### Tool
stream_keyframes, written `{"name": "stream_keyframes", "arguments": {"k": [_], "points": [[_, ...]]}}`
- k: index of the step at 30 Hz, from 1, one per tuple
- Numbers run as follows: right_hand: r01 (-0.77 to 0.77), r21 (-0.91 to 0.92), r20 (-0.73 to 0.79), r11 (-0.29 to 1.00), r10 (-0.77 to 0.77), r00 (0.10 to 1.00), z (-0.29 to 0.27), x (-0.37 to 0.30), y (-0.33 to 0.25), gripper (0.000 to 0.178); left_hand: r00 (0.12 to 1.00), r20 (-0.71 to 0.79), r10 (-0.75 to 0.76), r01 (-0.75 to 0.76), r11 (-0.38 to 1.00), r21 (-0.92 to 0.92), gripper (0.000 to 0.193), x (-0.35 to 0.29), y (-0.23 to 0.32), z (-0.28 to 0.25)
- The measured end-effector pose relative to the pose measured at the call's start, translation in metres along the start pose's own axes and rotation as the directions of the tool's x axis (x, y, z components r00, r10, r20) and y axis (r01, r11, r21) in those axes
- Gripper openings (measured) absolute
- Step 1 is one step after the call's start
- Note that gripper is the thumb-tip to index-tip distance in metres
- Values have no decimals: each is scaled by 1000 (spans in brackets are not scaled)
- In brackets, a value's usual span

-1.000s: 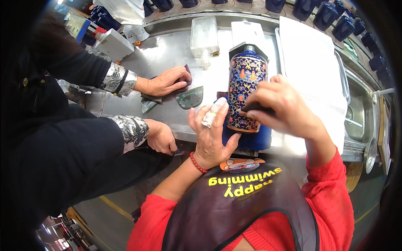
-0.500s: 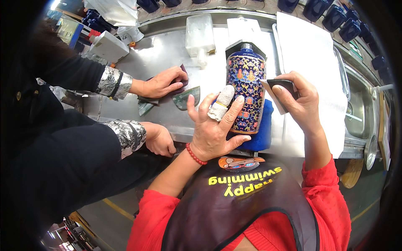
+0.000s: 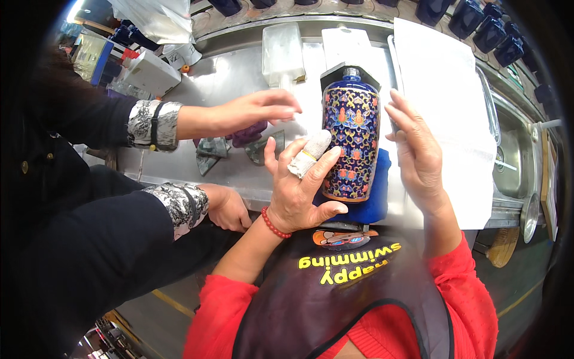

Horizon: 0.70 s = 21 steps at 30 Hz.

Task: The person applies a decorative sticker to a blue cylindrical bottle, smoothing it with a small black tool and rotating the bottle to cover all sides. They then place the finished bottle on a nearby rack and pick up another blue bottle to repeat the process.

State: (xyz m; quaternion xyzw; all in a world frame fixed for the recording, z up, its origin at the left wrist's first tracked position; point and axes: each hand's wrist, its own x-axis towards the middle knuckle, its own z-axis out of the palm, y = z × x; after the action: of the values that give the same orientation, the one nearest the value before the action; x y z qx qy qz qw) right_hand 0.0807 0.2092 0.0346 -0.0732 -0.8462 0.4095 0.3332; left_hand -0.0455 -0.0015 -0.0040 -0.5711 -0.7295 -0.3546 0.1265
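Observation:
A dark blue bottle (image 3: 351, 143) with a colourful floral pattern lies on its back, its neck pointing away from me. Under its near end is a blue pad (image 3: 376, 188); a black angular rest (image 3: 372, 81) shows around its shoulder. My left hand (image 3: 302, 188) has its fingers spread, the fingertips at the bottle's left side. One of those fingers wears a whitish cloth cover (image 3: 310, 154). To the bottle's right, my right hand (image 3: 420, 158) is raised with fingers stretched out. A dark sliver shows beside its fingers; I cannot make out what it is.
A co-worker's hand (image 3: 263, 112) reaches in from the left above a purple cloth (image 3: 248, 136) and green patterned pieces (image 3: 210, 149). A clear container (image 3: 283, 57) stands behind. White sheeting (image 3: 445, 119) covers the right side, beside a metal sink (image 3: 513, 167).
The dark flat piece my right hand gripped no longer plainly shows, and those fingers have straightened. The co-worker's hand has lifted off the purple cloth and moved toward the bottle.

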Motion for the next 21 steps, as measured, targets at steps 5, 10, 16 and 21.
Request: {"name": "stream_keyframes", "arguments": {"k": [5,10,16,21], "points": [[-32,-130,5,991,33,999,17,-2,-3,52,1000,-1,29,-28,999,22,82,0,-3,1],[-35,-197,31,980,42,999,25,-3,-3,70,999,-18,44,-43,999,25,83,-3,-3,0],[-94,-154,23,984,99,995,27,-3,2,73,998,-56,19,-21,999,-42,77,-5,-4,2],[-107,-71,78,992,112,991,26,-6,6,80,998,-68,6,-10,998,-61,77,-5,-5,3]]}}
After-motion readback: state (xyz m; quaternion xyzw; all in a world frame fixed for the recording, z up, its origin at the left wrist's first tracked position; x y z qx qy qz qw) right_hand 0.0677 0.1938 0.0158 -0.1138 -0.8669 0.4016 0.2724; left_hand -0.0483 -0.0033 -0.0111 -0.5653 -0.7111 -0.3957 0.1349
